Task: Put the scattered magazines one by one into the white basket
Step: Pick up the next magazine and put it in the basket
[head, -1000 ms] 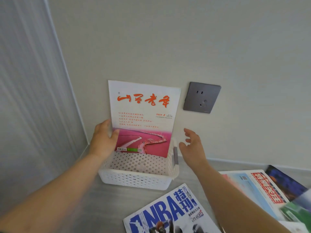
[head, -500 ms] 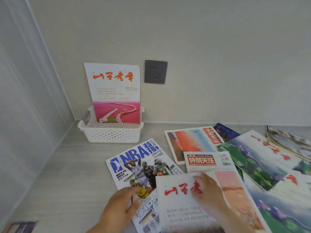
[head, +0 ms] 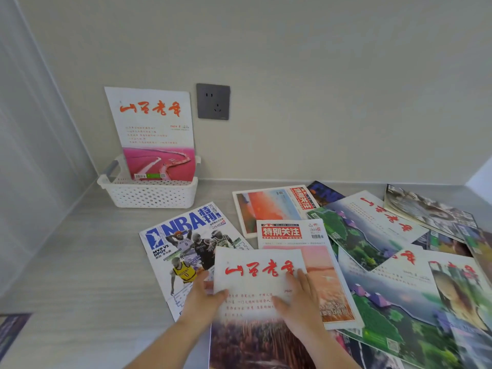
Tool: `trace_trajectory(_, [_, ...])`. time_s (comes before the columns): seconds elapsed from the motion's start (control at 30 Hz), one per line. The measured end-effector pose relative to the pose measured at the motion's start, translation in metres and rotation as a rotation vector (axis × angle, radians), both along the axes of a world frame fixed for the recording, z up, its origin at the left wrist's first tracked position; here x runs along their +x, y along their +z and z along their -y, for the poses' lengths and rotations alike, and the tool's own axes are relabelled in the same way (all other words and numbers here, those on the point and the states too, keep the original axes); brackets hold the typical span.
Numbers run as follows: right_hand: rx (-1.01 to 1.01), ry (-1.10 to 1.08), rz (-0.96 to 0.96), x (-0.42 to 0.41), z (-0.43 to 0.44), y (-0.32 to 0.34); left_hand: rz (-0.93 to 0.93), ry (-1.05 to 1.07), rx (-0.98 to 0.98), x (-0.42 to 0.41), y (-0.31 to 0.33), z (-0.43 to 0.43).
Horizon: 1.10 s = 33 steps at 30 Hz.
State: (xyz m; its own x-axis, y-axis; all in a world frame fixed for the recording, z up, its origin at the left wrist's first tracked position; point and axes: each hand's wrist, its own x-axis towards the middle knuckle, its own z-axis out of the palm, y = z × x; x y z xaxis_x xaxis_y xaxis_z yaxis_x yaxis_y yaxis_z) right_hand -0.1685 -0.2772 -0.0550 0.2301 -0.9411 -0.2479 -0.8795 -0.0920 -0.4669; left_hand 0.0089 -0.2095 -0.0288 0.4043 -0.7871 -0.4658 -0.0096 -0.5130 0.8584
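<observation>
Plainly, left hand pinches 山西老年 magazine.

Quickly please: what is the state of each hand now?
Left hand: pinches the left edge of the white paper magazine with red title.
Right hand: open, flat on the same magazine.

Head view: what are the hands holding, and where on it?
The left hand pinches the top magazine at its left edge; the right hand rests flat on its cover.

left grip pinching, right grip flat
</observation>
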Motion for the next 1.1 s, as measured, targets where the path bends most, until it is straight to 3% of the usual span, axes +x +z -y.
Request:
trace_trajectory(0.07, [-0.006, -0.007, 0.049, -0.003, 0.000, 0.001, -0.041, -0.046, 0.026, -0.005, 0.001, 0.001])
trace_trajectory(0.23, [0.011, -0.174, 0.247, -0.004, -0.001, 0.007, 0.124, -0.160, 0.086, -0.020, -0.001, -0.013])
trace_trajectory(0.37, [0.034, -0.316, 0.485, -0.010, 0.010, 0.019, 0.072, -0.151, -0.060, -0.010, 0.013, -0.022])
trace_trajectory(0.5, [0.328, -0.474, 0.823, -0.009, 0.025, 0.051, 0.030, -0.050, -0.238, 0.003, 0.044, -0.020])
trace_trajectory(0.6, [0.408, -0.325, 0.772, -0.004, 0.038, 0.073, 0.064, 0.021, -0.369, 0.022, 0.063, -0.011])
trace_trajectory(0.7, [0.354, -0.195, 0.693, 0.011, 0.048, 0.103, 0.118, 0.046, -0.469, 0.048, 0.080, 0.003])
trace_trajectory(0.9, [0.065, -0.061, 0.812, 0.078, 0.071, 0.168, 0.342, 0.155, -0.722, 0.119, 0.132, 0.033])
trace_trajectory(1.1, [-0.250, 0.040, 0.938, 0.162, 0.109, 0.219, 0.482, 0.340, -0.840, 0.204, 0.182, 0.069])
